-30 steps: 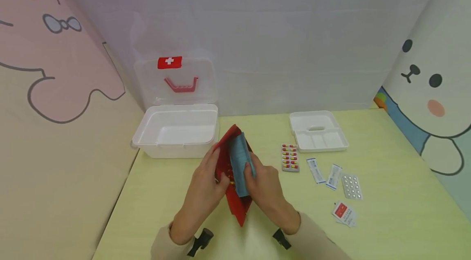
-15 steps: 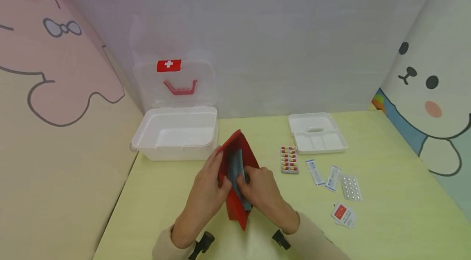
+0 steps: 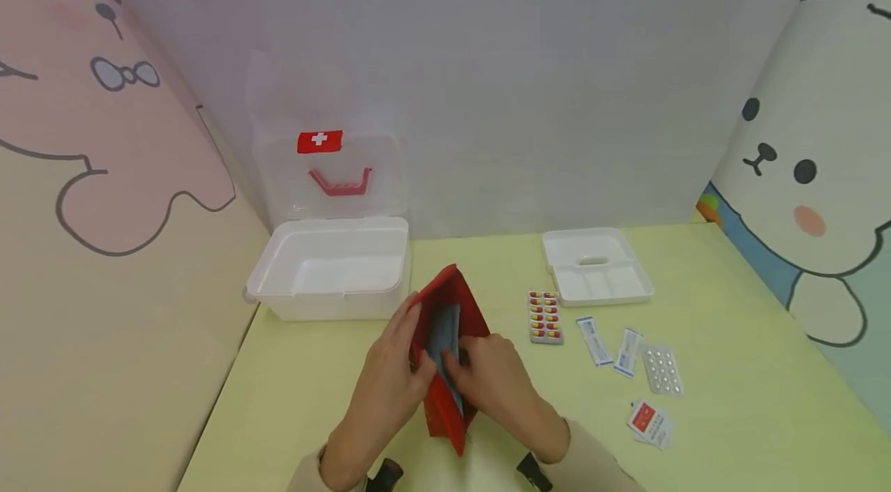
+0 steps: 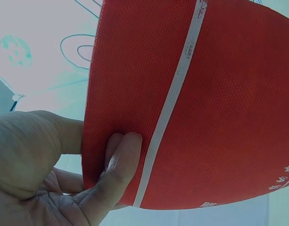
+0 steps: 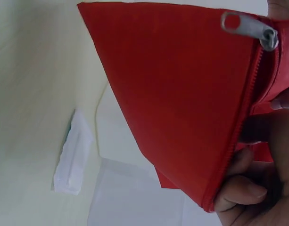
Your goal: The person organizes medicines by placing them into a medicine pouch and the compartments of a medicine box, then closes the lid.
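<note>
A red zippered pouch (image 3: 474, 316) stands upright between both hands, its mouth spread toward me. My left hand (image 3: 384, 374) grips its left side; in the left wrist view the fingers press the outer red cloth (image 4: 234, 103) near a white stripe. Inside the pouch sits a light blue folded face mask (image 3: 442, 331), its lower part hidden. Reaching into the mouth, my right hand (image 3: 503, 386) pinches the mask with the thumb on its near face. The metal zipper pull (image 5: 245, 26) hangs at the pouch's corner in the right wrist view.
Back left, a white first-aid box (image 3: 306, 308) has its clear lid (image 3: 386, 175) raised. On the right lie a white compartment tray (image 3: 616, 292), a capsule blister pack (image 3: 545, 317), two narrow white packets (image 3: 594, 340), a silver tablet blister (image 3: 663, 370) and red-and-white sachets (image 3: 650, 423).
The mask has gone down deeper into the pouch, with the right hand's fingers following it inside. The pouch mouth is spread wider, the left hand keeping its grip.
</note>
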### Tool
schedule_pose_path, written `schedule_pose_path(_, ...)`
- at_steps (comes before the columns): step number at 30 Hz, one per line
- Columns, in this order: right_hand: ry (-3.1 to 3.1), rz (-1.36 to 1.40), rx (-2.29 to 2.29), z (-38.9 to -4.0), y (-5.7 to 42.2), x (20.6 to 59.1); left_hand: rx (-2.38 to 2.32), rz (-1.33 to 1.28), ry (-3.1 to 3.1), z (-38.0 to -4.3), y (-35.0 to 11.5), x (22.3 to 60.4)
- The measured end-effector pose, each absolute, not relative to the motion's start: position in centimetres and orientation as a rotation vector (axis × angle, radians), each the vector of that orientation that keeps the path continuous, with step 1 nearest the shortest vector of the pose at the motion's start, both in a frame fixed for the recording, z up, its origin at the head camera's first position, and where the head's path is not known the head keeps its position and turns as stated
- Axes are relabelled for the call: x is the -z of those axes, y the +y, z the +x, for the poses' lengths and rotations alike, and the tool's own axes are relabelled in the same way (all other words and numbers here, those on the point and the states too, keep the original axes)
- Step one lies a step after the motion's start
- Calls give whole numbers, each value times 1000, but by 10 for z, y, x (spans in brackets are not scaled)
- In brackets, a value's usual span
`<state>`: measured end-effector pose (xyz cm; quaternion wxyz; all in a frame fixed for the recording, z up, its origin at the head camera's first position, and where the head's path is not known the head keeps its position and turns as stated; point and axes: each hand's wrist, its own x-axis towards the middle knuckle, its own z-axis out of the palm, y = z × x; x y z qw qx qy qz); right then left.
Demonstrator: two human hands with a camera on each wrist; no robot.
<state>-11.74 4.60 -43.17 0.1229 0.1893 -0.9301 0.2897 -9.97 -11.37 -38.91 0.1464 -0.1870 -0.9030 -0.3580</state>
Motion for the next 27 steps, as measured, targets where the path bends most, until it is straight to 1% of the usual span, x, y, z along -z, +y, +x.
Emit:
schedule_pose_path(8,-2641,544,-814,-117,48,430,1026,-547,-2581,-98,-115,390)
schedule_pose_path(14,-2465,523,-973,-122,56,423,1000,-525,-2558,-97,-119,386)
schedule_pose_path(21,-2192,515,-1043,-143,77,409,956,-480,-2544,-95,-131,383)
schedule_pose_path(24,-2201,475,-1052,-155,84,407,942,-451,-2559,-93,-140,383)
schedule_pose_path(27,-2318,396,-1057,-168,87,414,921,-406,-2567,-91,-149,383)
